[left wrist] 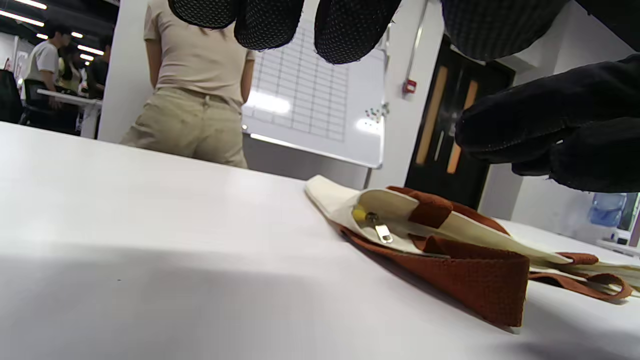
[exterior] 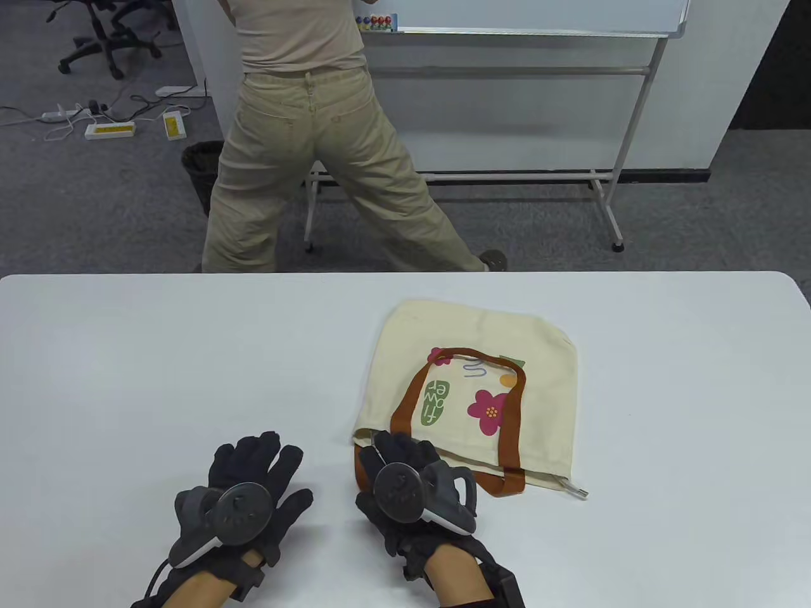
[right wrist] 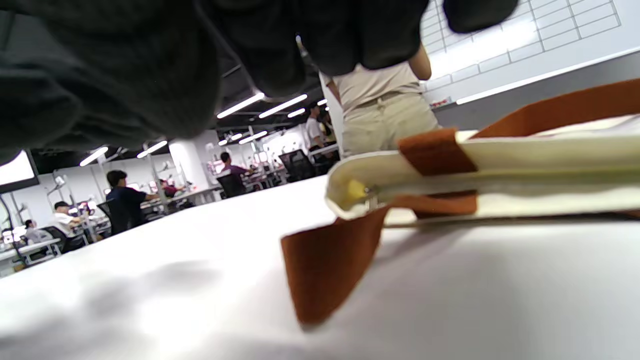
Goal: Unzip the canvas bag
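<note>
A cream canvas bag (exterior: 481, 380) with flower prints and brown handles (exterior: 507, 437) lies flat on the white table (exterior: 158, 367). Its zipped mouth faces the near edge. The metal zipper pull (left wrist: 382, 232) sits at the mouth's near-left corner and also shows in the right wrist view (right wrist: 370, 198). The zipper's tail end (exterior: 576, 489) sticks out at the near-right corner. My right hand (exterior: 394, 453) hovers open over that near-left corner, fingers apart from the cloth. My left hand (exterior: 256, 457) is open, fingers spread, just left of the bag and holding nothing.
A person in beige clothes (exterior: 304, 145) stands with their back to me just beyond the table's far edge, in front of a whiteboard on a stand (exterior: 538, 95). One brown handle loop (right wrist: 325, 265) lies on the table in front of the bag's mouth.
</note>
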`<state>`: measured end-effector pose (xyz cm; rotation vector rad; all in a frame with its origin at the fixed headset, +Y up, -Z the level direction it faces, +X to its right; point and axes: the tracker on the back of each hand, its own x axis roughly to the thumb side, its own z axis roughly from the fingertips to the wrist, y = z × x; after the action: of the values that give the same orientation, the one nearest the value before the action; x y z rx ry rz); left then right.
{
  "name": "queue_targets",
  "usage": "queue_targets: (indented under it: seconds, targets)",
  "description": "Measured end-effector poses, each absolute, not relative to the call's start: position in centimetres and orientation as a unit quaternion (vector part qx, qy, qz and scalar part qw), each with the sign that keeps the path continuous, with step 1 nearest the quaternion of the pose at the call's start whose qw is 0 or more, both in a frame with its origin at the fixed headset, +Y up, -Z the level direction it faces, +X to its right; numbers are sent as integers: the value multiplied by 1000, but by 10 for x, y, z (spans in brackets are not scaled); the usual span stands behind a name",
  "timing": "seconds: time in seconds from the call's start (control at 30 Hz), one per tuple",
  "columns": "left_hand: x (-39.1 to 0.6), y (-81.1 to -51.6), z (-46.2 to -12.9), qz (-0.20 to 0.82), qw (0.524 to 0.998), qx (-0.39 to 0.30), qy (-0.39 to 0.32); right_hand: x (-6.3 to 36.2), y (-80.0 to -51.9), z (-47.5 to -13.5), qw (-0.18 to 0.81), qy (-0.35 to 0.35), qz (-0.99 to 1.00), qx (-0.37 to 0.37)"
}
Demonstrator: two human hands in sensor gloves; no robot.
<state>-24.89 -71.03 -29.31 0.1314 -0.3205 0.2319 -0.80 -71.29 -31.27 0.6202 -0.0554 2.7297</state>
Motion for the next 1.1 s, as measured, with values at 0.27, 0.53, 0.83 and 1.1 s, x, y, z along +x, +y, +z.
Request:
queue_targets:
  seconds: [0.27, 0.53, 0.83, 1.1]
  targets:
    - [-251, -709, -294, 118, 979, 59, -156, -2, -708, -314, 181, -37, 961, 206]
    - [-254, -709, -296, 120, 980, 54, -147, 27, -697, -318, 221, -81, 959, 160]
    - [-257, -709, -298, 124, 982, 47, -135, 82, -690, -324, 322, -79, 943, 41]
    - [-261, -710, -299, 129, 983, 39, -127, 134, -701, -329, 353, -77, 930, -63]
